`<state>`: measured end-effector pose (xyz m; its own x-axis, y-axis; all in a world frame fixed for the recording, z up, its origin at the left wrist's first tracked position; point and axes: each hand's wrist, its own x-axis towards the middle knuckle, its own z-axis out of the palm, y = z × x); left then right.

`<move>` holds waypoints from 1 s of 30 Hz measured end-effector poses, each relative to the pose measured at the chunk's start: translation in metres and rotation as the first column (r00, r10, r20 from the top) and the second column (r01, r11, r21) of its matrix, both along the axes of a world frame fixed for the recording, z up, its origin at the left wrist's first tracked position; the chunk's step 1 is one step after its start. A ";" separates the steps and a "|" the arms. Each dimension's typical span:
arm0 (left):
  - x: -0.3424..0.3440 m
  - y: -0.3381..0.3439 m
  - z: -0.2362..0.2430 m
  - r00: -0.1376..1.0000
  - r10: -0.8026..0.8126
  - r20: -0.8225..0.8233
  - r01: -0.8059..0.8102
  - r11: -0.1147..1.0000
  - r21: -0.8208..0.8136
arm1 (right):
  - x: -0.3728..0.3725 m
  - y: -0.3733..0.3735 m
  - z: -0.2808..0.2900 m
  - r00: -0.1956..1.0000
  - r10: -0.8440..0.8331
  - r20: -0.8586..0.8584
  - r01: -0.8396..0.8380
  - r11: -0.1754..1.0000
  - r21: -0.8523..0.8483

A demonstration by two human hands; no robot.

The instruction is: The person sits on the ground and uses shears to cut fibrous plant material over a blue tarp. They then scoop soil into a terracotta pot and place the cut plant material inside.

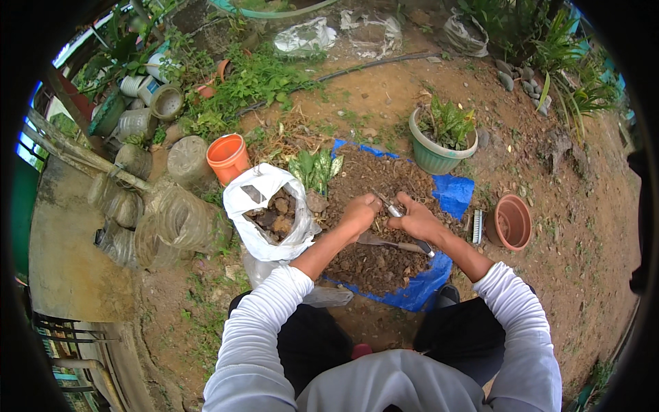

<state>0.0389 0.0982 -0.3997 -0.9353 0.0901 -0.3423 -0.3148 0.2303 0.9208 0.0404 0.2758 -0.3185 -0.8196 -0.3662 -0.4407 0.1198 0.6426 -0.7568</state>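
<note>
Right hand point(420, 223) clamped on hand tool point(393, 210); left hand's point(359, 214) finger hold unclear.
Left of the fingers, plastic sack point(245, 232) of clods point(280, 224); beyond right, planted pot point(434, 160).

Held tool point(393, 210) part-hidden by hands point(419, 222), blue sheet point(454, 195) mostly under soil point(371, 175)

The head-worn fisheye looks steeply down on nearby soil point(371, 175).

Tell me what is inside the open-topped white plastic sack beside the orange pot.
The white plastic sack holds rough brown lumps, perhaps soil clods or stones. Whatever lies beneath the top layer is covered and cannot be seen.
</note>
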 end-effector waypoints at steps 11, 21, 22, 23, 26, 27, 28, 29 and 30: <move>0.011 0.006 -0.014 0.976 0.057 -0.211 -0.063 0.998 -0.023 | -0.001 -0.003 -0.026 0.833 -0.096 0.544 0.383 0.810 -0.444; -0.002 -0.001 0.008 0.984 0.125 0.127 -0.135 0.988 0.073 | 0.001 0.001 -0.025 0.999 -0.021 0.031 0.023 0.998 -0.061; -0.001 0.001 0.007 0.986 0.091 0.137 -0.100 0.993 0.061 | 0.003 0.001 -0.016 1.000 0.009 0.011 -0.009 1.000 0.008; 0.001 0.002 0.007 0.987 0.057 0.148 -0.065 0.997 0.049 | 0.003 0.001 -0.016 1.000 0.023 -0.004 -0.022 0.999 0.025; 0.003 0.011 0.012 0.984 -0.012 0.176 0.014 1.000 -0.012 | 0.000 0.005 -0.015 0.997 0.051 -0.051 -0.047 0.996 0.082; 0.003 0.010 0.012 0.984 -0.012 0.179 0.011 1.000 0.006 | 0.001 0.004 -0.013 0.996 0.067 -0.066 -0.060 0.993 0.098; 0.004 0.008 0.011 0.983 -0.012 0.182 0.007 1.000 0.024 | 0.001 0.004 -0.012 0.993 0.083 -0.081 -0.074 0.991 0.114; 0.004 0.007 0.011 0.983 -0.011 0.186 0.003 0.999 0.042 | 0.002 0.003 -0.012 0.994 0.071 -0.084 -0.061 0.992 0.112; 0.004 0.007 0.013 0.983 -0.005 0.182 -0.008 0.997 0.074 | 0.003 0.003 -0.012 0.995 0.056 -0.087 -0.046 0.993 0.111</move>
